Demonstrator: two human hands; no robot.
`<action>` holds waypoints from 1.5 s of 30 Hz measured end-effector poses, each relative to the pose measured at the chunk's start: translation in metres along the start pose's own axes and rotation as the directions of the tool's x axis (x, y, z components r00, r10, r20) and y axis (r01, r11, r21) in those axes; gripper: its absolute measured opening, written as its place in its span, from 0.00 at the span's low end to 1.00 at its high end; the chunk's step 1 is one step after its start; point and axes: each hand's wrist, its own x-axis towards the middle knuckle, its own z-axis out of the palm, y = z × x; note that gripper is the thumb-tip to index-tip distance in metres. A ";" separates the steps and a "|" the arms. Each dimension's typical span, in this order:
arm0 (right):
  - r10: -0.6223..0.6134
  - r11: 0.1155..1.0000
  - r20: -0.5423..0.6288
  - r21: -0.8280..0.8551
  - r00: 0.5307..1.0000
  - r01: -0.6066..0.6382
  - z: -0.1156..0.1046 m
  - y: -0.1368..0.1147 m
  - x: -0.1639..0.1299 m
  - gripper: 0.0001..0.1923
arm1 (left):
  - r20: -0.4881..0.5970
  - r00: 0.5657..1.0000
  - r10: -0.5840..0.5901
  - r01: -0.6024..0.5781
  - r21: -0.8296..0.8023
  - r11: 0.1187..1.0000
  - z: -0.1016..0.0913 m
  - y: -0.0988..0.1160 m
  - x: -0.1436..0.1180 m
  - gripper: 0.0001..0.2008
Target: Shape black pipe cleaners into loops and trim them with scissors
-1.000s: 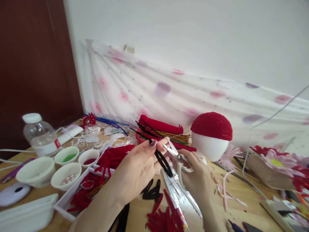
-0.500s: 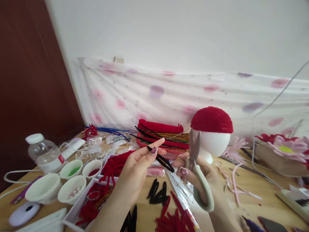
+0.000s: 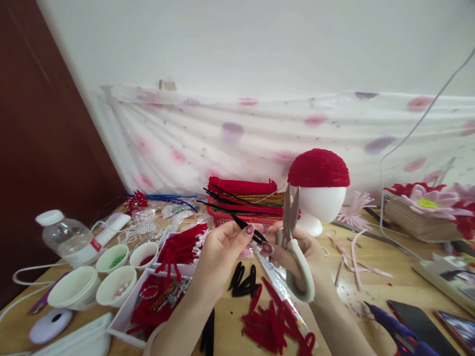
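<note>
My left hand [image 3: 222,254] pinches one end of a folded black pipe cleaner [image 3: 243,223] between thumb and finger. At its other end, the thumb and fingertips of my right hand [image 3: 297,247] close on the same piece. Scissors with pale handles [image 3: 305,274] hang on my right hand, blades parted and pointing up. Below the hands lie several bent black pipe cleaner pieces [image 3: 243,280] and a pile of red pipe cleaner pieces [image 3: 263,329]. Behind them stands a red basket [image 3: 218,217] of long pipe cleaners.
A white foam head [image 3: 322,202] wears a red cap [image 3: 318,169]. Left are a bottle [image 3: 70,242], white bowls [image 3: 116,287] and a white box [image 3: 122,326] of red pieces. At right lie a blue glue gun [image 3: 397,326], a phone [image 3: 423,321] and pink flowers [image 3: 426,201].
My hands have come together, and my right fingers now grip the black pipe cleaner's lower end. My left fingers have curled in. The view has shifted slightly to the right.
</note>
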 end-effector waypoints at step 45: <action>-0.194 0.555 0.441 -0.687 0.876 0.469 -0.018 -0.023 -0.015 0.07 | -0.194 0.964 0.181 -0.210 -0.137 0.968 0.000 0.029 -0.027 0.09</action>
